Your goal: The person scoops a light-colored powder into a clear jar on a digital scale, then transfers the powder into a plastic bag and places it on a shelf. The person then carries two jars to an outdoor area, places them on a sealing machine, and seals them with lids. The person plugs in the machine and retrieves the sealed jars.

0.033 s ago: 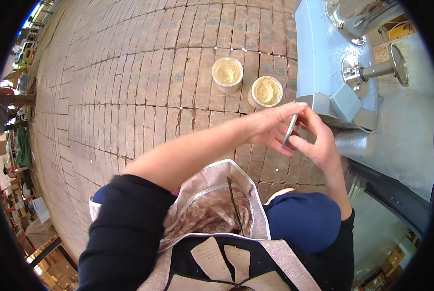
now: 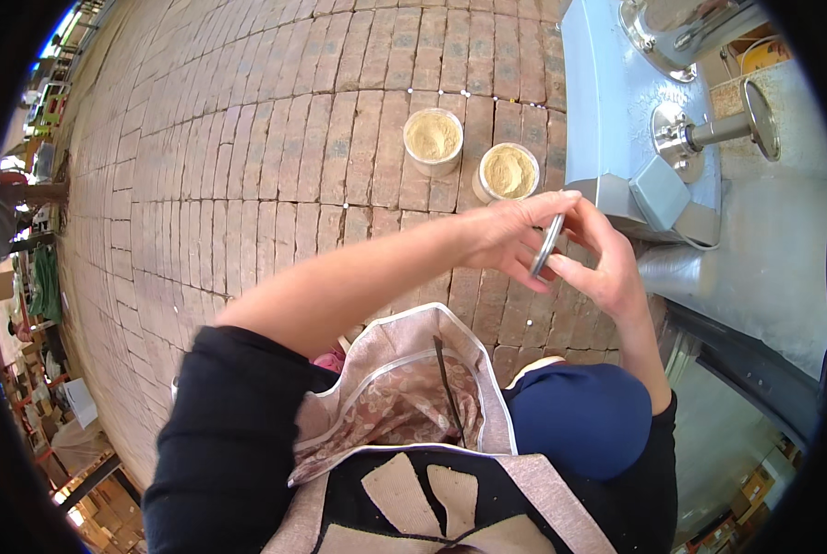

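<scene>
Hands: both are raised together in front of the body, above the brick floor [image 2: 247,166]; no shift from the frame marked 0.0 s ago can be made out, so the handling is judged to be paused in mid-grip.
Left hand [image 2: 510,242]: it is closed on the thin metal disc [image 2: 548,246], whose upper rim is pinched by thumb and fingers.
Right hand [image 2: 607,268]: it is closed on the same disc from below and from the right, with the fingertips laid against the lower edge.
Grey machine [image 2: 616,102]: it is seen just to the right of the hands, with a metal spindle [image 2: 709,134] projecting from its side.
Apron pocket [image 2: 404,388]: it is held open at the lap, below the hands; a dark thin rod [image 2: 447,383] is seen inside it.
Two round tubs [image 2: 469,157]: they are set on the bricks beyond the hands, touching or nearly so, and are filled with tan powder.
Disc position: it is held edge-on and tilted between the two hands, clear of machine and tubs.
</scene>
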`<action>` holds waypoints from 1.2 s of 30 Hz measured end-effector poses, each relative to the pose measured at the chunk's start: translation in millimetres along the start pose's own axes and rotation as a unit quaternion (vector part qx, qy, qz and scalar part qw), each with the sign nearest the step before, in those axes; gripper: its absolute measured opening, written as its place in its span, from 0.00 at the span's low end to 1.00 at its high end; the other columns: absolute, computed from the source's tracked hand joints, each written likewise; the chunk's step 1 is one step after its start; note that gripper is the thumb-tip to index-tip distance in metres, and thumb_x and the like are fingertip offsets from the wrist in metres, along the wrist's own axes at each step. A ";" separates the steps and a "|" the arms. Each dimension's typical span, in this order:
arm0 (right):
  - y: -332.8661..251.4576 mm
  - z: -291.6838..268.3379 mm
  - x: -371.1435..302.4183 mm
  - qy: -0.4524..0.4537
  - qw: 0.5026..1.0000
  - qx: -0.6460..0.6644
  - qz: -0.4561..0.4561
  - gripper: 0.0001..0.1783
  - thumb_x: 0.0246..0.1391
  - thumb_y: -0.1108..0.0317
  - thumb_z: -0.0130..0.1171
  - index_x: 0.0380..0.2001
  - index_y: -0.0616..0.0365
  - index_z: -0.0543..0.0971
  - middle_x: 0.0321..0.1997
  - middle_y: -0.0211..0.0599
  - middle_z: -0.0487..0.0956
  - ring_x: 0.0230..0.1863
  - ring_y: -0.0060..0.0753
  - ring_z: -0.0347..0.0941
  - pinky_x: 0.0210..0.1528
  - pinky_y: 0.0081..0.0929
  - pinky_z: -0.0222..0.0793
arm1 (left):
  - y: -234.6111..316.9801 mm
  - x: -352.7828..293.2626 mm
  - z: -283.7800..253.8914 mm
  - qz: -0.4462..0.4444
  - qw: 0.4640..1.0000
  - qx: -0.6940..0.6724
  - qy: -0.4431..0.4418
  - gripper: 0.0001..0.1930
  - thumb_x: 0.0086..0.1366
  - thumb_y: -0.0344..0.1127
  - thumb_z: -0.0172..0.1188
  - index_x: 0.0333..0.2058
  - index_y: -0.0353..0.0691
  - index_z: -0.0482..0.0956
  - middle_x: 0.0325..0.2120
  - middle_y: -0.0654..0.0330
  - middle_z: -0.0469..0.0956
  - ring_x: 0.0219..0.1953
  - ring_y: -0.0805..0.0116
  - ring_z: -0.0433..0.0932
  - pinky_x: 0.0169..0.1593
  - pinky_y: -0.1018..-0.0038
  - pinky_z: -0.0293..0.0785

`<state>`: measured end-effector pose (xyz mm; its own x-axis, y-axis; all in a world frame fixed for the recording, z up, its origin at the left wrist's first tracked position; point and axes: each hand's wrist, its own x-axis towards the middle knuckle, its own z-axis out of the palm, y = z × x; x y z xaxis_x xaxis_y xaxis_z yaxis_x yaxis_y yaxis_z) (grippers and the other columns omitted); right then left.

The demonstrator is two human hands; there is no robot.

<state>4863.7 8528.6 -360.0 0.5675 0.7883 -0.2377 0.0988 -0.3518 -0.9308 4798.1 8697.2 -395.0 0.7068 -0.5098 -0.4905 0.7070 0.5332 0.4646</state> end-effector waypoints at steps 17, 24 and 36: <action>-22.3 50.3 54.4 -0.146 0.974 0.167 0.039 0.32 0.52 0.74 0.48 0.61 0.62 0.53 0.58 0.42 0.62 0.60 0.34 0.61 0.58 0.36 0.63 | 15.3 -74.5 -35.4 0.066 0.986 0.072 0.134 0.38 0.55 0.63 0.57 0.53 0.36 0.66 0.49 0.46 0.68 0.49 0.52 0.71 0.44 0.57 0.77; -20.0 55.3 52.0 -0.148 0.961 0.216 0.091 0.33 0.52 0.70 0.48 0.61 0.60 0.53 0.59 0.43 0.61 0.60 0.36 0.61 0.57 0.37 0.65 | 8.6 -75.9 -38.1 0.052 0.983 0.095 0.150 0.39 0.58 0.62 0.55 0.54 0.32 0.62 0.50 0.45 0.67 0.50 0.55 0.72 0.47 0.56 0.75; 38.5 39.7 53.9 0.072 0.996 0.048 0.012 0.15 0.53 0.75 0.47 0.44 0.66 0.71 0.35 0.39 0.77 0.37 0.28 0.74 0.39 0.26 0.70 | 17.0 -75.9 -39.4 0.023 0.967 0.163 0.194 0.31 0.53 0.57 0.61 0.46 0.37 0.73 0.42 0.47 0.74 0.44 0.59 0.76 0.38 0.62 0.79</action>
<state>4865.6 8577.6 -419.6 0.6807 0.6976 -0.2234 0.0104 -0.3142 -0.9493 4755.6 8771.6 -379.0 0.7205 -0.1649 -0.6736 0.6893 0.2766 0.6696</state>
